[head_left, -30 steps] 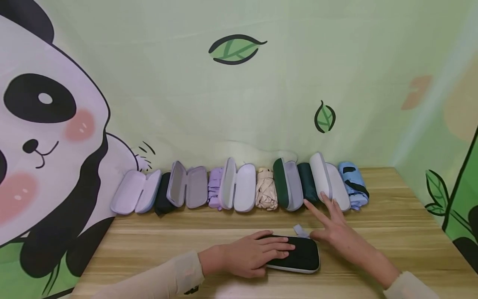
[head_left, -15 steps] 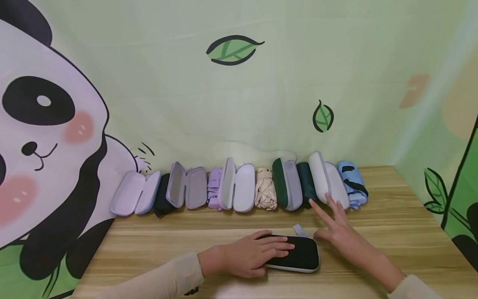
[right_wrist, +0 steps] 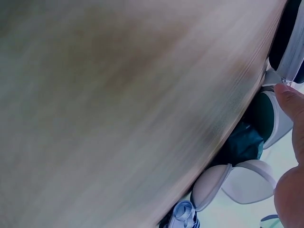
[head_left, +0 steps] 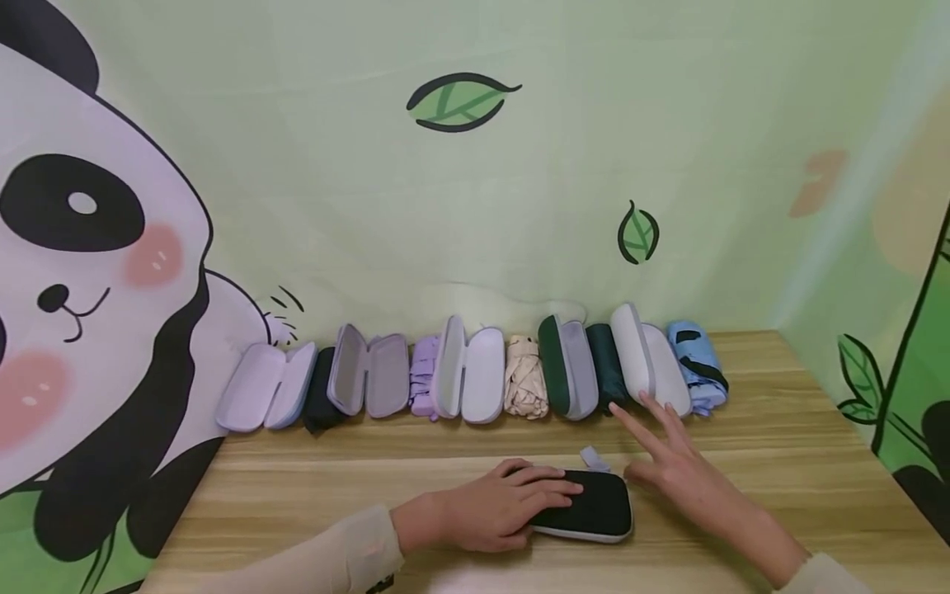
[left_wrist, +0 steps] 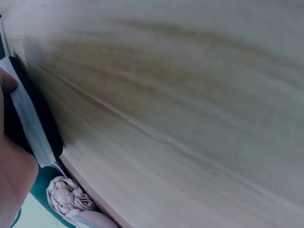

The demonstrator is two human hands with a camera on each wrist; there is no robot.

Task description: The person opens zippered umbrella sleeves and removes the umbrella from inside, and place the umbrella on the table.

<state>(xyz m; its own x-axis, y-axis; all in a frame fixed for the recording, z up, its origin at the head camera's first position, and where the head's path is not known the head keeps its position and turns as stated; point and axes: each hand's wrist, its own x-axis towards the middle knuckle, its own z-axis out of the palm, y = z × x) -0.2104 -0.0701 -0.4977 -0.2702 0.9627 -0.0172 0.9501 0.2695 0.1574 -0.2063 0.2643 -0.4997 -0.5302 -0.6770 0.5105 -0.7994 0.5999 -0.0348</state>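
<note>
A black zip case (head_left: 594, 505) with a pale zip band lies flat on the table near the front, a small grey tab (head_left: 591, 458) sticking out at its far side. My left hand (head_left: 497, 505) holds it down at the left end: fingers stretch across the top and the thumb presses the zip band (left_wrist: 29, 118) in the left wrist view. Beside the far right corner hovers my right hand (head_left: 690, 483), fingers spread and fairly straight. Its thumb (right_wrist: 290, 97) is close to the zip end in the right wrist view; whether they touch I cannot tell.
Along the back wall several opened hard cases, such as a white one (head_left: 486, 375) and a green one (head_left: 555, 363), alternate with rolled folding umbrellas: black (head_left: 319, 396), lilac (head_left: 423, 375), beige (head_left: 525, 379), dark green (head_left: 604, 367) and blue (head_left: 696, 371). The wooden table (head_left: 297, 470) ends at a printed cloth backdrop.
My right hand has shifted very slightly beside the case, its fingers still spread. The left hand stays on the case. The head view has drifted a little.
</note>
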